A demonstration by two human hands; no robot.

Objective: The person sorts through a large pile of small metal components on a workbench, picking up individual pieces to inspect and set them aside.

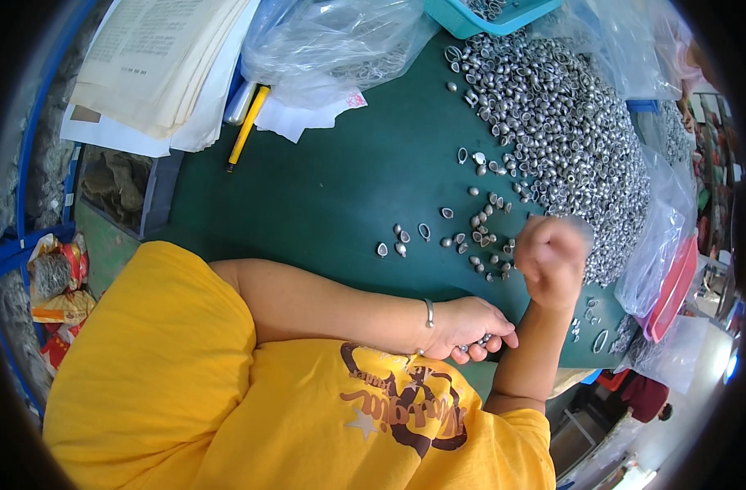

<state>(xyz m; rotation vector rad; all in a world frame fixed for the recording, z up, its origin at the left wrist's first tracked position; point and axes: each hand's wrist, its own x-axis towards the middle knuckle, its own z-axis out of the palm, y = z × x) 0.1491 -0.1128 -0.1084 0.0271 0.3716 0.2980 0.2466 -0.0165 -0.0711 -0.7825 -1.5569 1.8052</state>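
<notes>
My left hand (471, 325), with a silver bangle (429, 313) at its wrist, is closed around several small silvery metal pieces (489, 338) by the table's near edge. Over the near side of a large heap of similar metal pieces (565, 139) is my right hand (551, 251). Motion smears it, so whether it holds anything cannot be made out. Left of that hand, loose rounded pieces (481, 220) are scattered on the green table top (332, 196). A few others, among them an oval ring (424, 231), lie farther left.
A turquoise tray (463, 24) and clear plastic bags (332, 49) sit at the back. Papers (152, 73) and a yellow pen-like tool (249, 129) lie at the far left. A grey bin (160, 192) stands beside the table, and a red tray (671, 294) rests at the right.
</notes>
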